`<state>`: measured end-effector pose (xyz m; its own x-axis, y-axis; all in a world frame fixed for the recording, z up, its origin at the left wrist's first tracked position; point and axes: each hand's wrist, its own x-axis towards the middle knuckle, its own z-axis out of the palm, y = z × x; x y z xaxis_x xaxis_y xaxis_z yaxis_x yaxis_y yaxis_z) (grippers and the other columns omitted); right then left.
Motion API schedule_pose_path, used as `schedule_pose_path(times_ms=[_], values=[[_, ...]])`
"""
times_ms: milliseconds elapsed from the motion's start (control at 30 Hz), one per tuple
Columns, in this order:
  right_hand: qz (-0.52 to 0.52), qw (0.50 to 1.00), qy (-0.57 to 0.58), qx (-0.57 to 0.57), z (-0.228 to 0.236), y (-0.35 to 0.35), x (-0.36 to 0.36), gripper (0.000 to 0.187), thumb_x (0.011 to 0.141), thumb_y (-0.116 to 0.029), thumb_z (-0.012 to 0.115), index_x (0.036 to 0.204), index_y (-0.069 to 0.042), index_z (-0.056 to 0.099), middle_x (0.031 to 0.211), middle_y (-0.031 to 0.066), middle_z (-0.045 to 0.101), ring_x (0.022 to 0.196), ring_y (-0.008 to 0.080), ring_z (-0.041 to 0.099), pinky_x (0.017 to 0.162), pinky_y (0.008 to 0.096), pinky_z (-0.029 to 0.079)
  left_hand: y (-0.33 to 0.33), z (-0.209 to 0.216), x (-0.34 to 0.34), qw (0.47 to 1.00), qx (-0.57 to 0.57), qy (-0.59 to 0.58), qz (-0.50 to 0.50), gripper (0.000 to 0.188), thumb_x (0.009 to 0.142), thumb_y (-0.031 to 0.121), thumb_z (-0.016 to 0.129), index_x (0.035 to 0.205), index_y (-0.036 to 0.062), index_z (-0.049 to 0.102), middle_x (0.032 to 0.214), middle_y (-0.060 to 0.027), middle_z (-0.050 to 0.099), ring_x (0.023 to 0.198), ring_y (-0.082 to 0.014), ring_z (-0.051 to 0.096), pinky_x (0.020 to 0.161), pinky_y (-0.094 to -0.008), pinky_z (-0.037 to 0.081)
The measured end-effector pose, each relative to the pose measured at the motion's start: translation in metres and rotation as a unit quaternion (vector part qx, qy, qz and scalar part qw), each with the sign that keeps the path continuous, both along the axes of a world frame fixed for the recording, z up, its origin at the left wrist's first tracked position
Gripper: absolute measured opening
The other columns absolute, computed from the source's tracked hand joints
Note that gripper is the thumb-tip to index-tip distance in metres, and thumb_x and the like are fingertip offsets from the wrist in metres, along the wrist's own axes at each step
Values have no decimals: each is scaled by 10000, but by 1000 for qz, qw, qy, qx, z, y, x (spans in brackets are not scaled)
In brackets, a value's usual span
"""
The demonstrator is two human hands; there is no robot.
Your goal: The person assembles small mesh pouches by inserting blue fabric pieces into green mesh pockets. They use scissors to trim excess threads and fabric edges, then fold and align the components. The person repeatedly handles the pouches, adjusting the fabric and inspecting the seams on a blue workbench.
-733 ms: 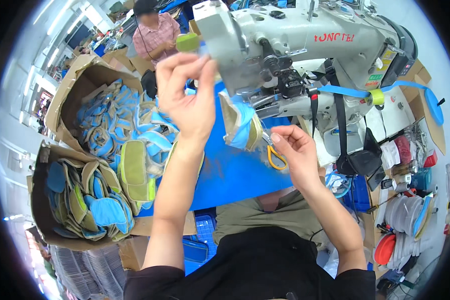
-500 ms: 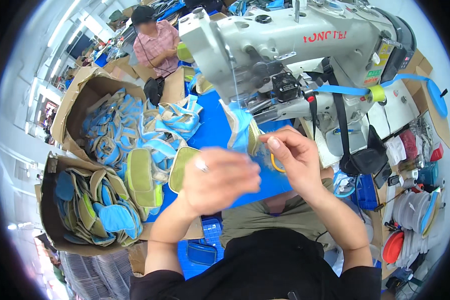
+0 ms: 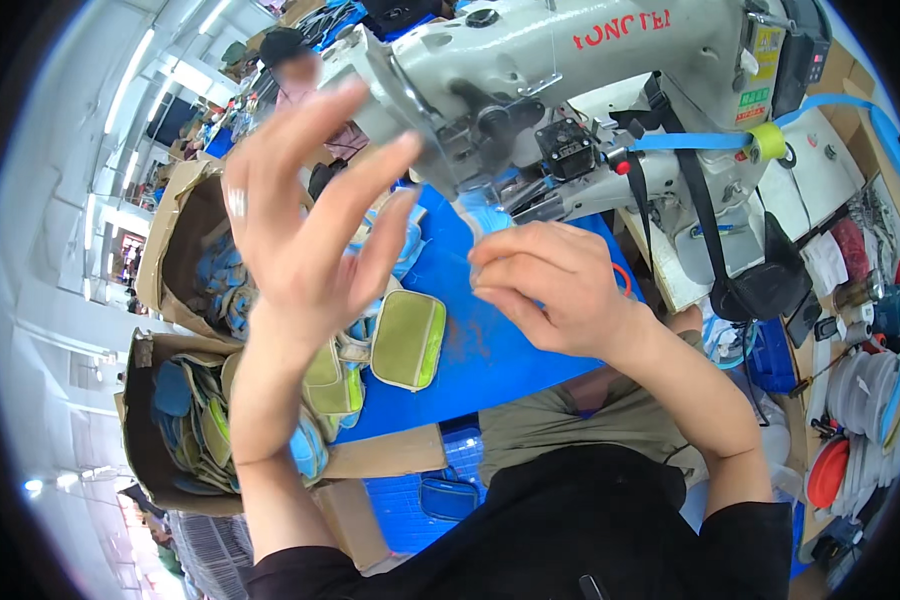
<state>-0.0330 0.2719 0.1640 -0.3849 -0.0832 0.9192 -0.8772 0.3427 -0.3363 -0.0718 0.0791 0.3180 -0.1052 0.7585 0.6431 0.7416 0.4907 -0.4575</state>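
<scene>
My left hand (image 3: 310, 220) is raised at the left, fingers spread and nothing in it, blocking part of the cardboard box and a co-worker behind. My right hand (image 3: 560, 285) is closed in a pinch just below the head of the grey sewing machine (image 3: 510, 90). What its fingertips hold is too small to make out. A light-blue fabric piece (image 3: 485, 215) lies at the needle area, right above those fingertips. An olive-green padded piece (image 3: 408, 340) with a bright green edge lies on the blue table (image 3: 490, 355), between my hands and nearer to me.
On the left stand a cardboard box (image 3: 175, 240) of blue-and-beige straps and another box (image 3: 135, 430) of olive and blue pads. A blue strap (image 3: 690, 142) runs through the machine. An orange-red loop (image 3: 622, 278) shows behind my right hand. White reels (image 3: 855, 395) stand at the right.
My left hand has swung up and left from the table's middle, its fingers spreading. My right hand has moved slightly left, with its fingertips now by the blue piece. The view has shifted.
</scene>
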Motion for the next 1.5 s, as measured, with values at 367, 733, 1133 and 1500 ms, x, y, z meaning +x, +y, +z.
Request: schedule_pose_path(times_ms=[367,733,1133,1500], values=[[-101,993,-27,-47,-20,0,-1,125,801,-83,785,881,-79,690,981,54,715,760,221,694,628,332,514,49,34,-20,986,-153,-67,15,208,689,135,857,867,160,753,1431,-91,615,1408,-352,497,1138,-504,351],[-142,983,-25,-113,-24,-13,-15,101,796,-61,777,855,-60,695,978,91,735,714,238,692,616,343,516,52,17,-18,973,-179,132,55,139,701,101,802,761,93,676,1388,-109,632,1393,-362,506,1172,-564,285],[37,973,-154,-171,-24,-56,-27,47,863,-53,748,884,-47,706,935,89,728,662,227,662,571,330,498,42,3,-31,975,-176,117,69,171,756,214,858,897,236,764,1515,-92,560,1471,-342,425,1236,-509,217],[-155,981,-54,-105,-64,-3,-37,81,835,-87,748,868,-86,674,1047,41,731,717,233,702,612,343,556,14,-61,-77,980,9,198,-27,269,753,393,907,689,238,696,1603,-201,417,1553,-412,218,1263,-540,64]])
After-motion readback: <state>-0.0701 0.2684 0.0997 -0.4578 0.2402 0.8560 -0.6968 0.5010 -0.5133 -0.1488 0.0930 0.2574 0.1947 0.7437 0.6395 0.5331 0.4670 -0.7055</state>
